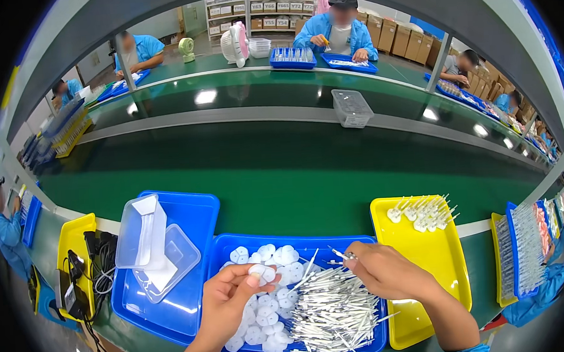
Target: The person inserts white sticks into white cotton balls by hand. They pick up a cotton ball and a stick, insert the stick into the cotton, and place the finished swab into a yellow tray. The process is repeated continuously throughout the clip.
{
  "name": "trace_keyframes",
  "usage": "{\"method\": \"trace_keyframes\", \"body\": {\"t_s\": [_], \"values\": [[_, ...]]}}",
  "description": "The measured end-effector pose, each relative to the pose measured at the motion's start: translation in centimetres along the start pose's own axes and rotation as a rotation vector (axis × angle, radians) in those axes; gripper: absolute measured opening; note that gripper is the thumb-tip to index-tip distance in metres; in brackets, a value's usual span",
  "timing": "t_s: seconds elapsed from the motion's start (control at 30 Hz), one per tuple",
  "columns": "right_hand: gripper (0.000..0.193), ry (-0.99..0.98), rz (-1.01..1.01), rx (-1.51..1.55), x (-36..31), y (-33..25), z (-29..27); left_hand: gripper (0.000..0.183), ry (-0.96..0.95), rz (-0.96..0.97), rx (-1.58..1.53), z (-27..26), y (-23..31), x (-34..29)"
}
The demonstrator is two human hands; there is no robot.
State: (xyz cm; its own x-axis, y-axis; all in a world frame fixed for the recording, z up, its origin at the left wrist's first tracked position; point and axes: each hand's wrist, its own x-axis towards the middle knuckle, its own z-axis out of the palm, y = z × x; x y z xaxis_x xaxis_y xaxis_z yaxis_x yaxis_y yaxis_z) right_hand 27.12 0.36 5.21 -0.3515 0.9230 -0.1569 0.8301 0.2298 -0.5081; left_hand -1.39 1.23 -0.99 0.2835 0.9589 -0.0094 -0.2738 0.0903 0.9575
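Note:
My left hand [228,300] pinches a white flower-shaped plastic disc [262,274] between thumb and fingers, over the left half of a blue tray [220,244]. More such discs [270,317] lie heaped below it. My right hand [389,272] is closed at the tray's upper right, its fingertips round a thin rod [349,256] with a small light end; most of it is hidden by the fingers. Beneath that hand spreads a big pile of thin white sticks [333,307]. In the yellow tray [421,277] to the right stand several discs with sticks fitted [424,213].
To the left, a blue tray [201,209] holds a clear plastic box [138,231] and its lid. Beyond it are black cables and adapters [77,285] with a yellow tray. Stacked trays of parts [522,252] stand far right. Across the green belt [282,169], people work at another bench.

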Motion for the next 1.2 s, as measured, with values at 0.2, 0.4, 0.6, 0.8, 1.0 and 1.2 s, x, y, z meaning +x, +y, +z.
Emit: {"method": "trace_keyframes", "body": {"t_s": [0.2, 0.4, 0.6, 0.8, 1.0, 1.2], "values": [[0.031, -0.389, 0.024, 1.077, -1.3, -3.0, 3.2, 0.017, -0.252, 0.189, -0.062, 1.6, -0.3, -0.4], [0.023, -0.398, 0.356, 1.738, -0.8, -4.6, 7.1, 0.019, -0.427, -0.057, -0.099, 1.4, -1.1, -1.4], [0.02, 0.039, 0.148, 1.919, -0.9, -3.6, 8.0, 0.018, -0.395, 0.327, 0.176, 0.4, 0.5, -1.0], [0.029, 0.158, 0.034, 1.973, -0.9, -4.4, 6.8, 0.02, -0.784, 0.484, 0.552, 3.7, 2.1, -2.8], [0.035, 0.082, -0.091, 1.899, -1.2, -5.4, 7.2, 0.021, -0.745, 0.566, 0.706, 4.3, 1.4, -3.0], [0.026, 0.058, -0.26, 1.721, -1.5, -5.7, 7.4, 0.024, -0.67, 0.617, 0.708, 3.8, -0.5, -3.0]]}}
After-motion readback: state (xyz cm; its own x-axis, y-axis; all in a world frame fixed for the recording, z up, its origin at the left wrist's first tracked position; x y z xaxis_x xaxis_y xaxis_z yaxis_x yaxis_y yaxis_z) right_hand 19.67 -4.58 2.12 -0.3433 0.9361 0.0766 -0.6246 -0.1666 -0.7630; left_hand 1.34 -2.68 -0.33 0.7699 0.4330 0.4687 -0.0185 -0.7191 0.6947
